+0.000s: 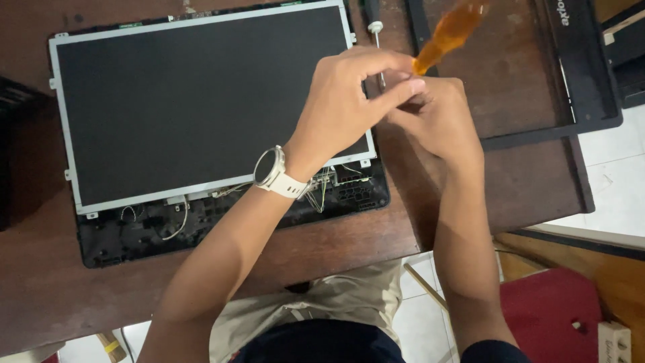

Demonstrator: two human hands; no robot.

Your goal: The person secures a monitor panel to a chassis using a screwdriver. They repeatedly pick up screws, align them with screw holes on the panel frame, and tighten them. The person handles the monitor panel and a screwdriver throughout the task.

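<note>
Head view: two hands meet over the right edge of a bare laptop screen panel.

The left hand, with a white wristwatch on its wrist, pinches fingers closed around a thin metal shaft, seemingly to steady it at the edge of the screen panel. The right hand is curled shut on the orange screwdriver handle, tilted up and away. The panel lies flat in its black lid shell on the brown table; the detached black bezel frame rests just to the right.
</note>
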